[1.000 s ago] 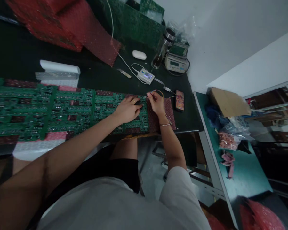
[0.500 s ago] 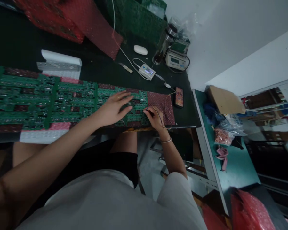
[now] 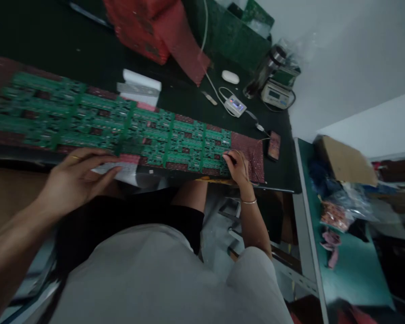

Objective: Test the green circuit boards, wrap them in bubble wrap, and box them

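A long row of green circuit boards lies across the dark bench on pink bubble wrap. My right hand is closed round a thin dark probe with a wire, its tip on the right-hand end of the boards. My left hand is at the near edge of the bench, fingers loosely spread, touching the edge of the wrap under the boards. It holds nothing that I can see.
A small meter with a lit screen, a phone, a white oval case, a flask and a scale stand at the back right. Red wrap bundles lie behind. A teal side table holds a cardboard box and bags.
My left hand has left the boards and moved left and toward me, to the bench's near edge. My right hand stays on the right-hand boards with the probe. The view has swung left.
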A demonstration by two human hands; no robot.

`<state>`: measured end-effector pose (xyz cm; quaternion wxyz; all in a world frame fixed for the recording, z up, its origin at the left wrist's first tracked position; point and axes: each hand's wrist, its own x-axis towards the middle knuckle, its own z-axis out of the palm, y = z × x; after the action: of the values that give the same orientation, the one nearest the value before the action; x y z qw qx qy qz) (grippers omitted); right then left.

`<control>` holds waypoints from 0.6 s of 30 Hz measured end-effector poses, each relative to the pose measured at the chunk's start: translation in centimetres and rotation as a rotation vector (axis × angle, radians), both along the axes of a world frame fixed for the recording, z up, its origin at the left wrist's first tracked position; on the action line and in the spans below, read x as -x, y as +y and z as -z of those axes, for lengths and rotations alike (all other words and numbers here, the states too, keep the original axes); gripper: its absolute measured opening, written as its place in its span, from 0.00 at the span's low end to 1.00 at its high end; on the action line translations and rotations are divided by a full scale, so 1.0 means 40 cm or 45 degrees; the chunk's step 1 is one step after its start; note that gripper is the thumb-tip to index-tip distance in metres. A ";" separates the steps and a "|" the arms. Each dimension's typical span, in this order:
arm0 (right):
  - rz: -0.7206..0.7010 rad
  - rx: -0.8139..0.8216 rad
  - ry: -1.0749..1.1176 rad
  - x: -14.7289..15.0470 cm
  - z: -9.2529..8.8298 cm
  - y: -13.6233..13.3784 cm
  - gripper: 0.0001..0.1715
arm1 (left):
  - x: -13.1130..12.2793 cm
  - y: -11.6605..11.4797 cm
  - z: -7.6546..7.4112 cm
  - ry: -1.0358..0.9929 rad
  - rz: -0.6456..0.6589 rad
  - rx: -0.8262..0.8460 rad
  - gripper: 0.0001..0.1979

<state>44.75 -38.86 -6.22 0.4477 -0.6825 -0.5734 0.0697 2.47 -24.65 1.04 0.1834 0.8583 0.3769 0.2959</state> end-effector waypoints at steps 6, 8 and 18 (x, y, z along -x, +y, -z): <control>0.045 -0.001 0.030 0.004 0.028 -0.005 0.21 | 0.045 0.006 0.055 0.089 0.244 -0.081 0.14; 0.064 0.013 0.013 0.006 0.029 -0.007 0.21 | 0.043 0.006 0.071 0.144 0.187 -0.075 0.16; 0.066 -0.016 -0.027 0.009 0.030 -0.008 0.20 | 0.034 -0.003 0.102 0.161 0.127 -0.126 0.18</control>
<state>44.39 -39.18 -7.43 0.4476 -0.6949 -0.5608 0.0471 1.10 -24.76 -3.03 0.1311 0.9011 0.3293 0.2499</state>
